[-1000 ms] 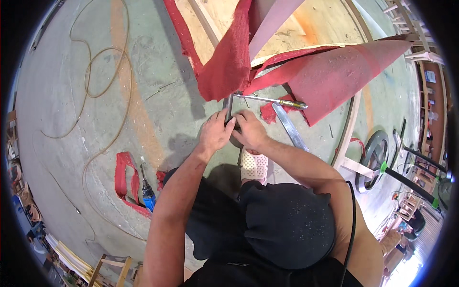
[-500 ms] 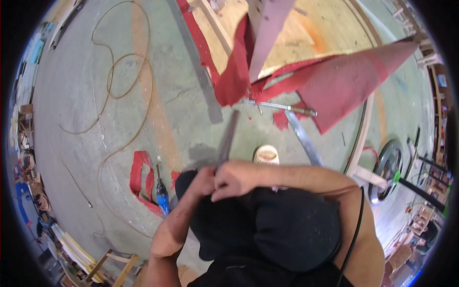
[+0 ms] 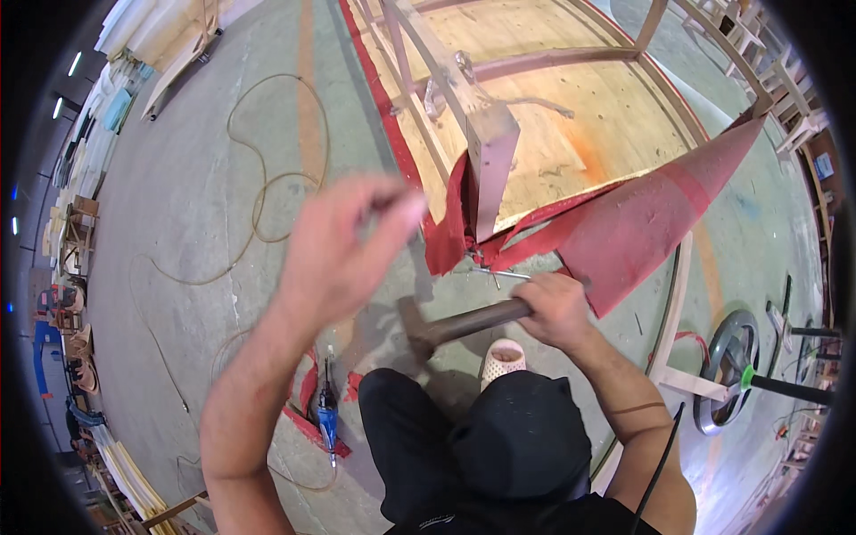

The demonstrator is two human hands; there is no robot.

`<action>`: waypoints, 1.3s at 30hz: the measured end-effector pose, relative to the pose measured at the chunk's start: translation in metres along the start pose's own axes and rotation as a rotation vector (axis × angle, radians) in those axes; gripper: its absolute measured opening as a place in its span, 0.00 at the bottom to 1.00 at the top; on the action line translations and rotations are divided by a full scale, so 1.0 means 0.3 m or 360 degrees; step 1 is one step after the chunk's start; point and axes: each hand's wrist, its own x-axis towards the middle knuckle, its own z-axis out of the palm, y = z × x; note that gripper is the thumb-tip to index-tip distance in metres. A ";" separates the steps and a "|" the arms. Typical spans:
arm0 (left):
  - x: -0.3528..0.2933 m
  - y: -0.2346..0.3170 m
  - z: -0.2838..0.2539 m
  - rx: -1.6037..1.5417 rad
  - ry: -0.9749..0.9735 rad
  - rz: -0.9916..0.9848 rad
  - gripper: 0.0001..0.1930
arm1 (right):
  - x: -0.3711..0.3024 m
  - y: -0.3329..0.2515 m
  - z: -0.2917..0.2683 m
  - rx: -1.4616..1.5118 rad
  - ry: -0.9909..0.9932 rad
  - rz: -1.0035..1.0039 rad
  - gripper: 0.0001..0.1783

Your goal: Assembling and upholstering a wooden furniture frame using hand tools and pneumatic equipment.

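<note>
L hand [image 3: 343,245] now up & away from R hand [image 3: 555,310], fingers parted; R clamped on hammer [image 3: 473,323], nr red cloth [image 3: 637,223] at right.

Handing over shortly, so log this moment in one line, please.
right hand: holding hammer | left hand: raised, blurred, nothing visible in it | ahead: wooden frame, red fabric | floor: blue power tool

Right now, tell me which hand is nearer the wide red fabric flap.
Right. The right hand, closed on the hammer, is beside the lower corner of the red flap; the left hand is raised, farther off to the flap's left.
</note>
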 end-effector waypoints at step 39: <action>0.866 -0.181 0.192 0.0397 -0.1069 0.0508 0.14 | 0.518 -0.342 -0.733 0.0810 0.0054 0.2788 0.19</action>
